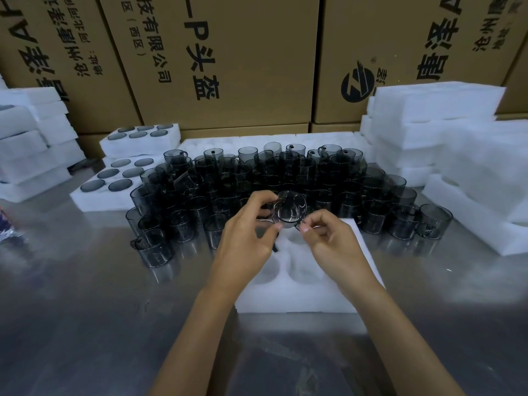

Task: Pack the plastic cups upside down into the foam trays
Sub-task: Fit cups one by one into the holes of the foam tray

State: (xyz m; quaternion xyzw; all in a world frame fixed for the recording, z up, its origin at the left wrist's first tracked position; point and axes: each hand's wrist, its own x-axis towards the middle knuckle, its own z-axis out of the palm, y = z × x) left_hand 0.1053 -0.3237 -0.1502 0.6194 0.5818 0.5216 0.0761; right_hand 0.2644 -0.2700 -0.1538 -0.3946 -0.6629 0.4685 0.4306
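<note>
Head view: person at a steel table (85,295), both hands up over an empty foam tray (297,298).
Cup: one smoky clear plastic cup (289,209) held in the air just above the tray's far end, tipped so its round end faces the camera. Can't tell if that's the mouth or the base.
Left hand: left hand (248,238) has fingers curled around the cup's left side, thumb low, fingers over the top.
Right hand: right hand (328,238) pinches at the cup's lower right edge, looks like the handle but it's too blurry to say for sure.
Handling: looks really light and stiff, thin-walled, smooth so probably a bit slippery. Likely cracks if squeezed hard. Best bet is holding the wall near the base and letting the rim go down into a pocket.
Supply: big crowd of cups (271,181) standing right behind the tray.
Done ones: filled trays (125,167) at far left, bases showing.
Spare foam: stack (428,124) on the right, cartons (228,52) behind.
</note>
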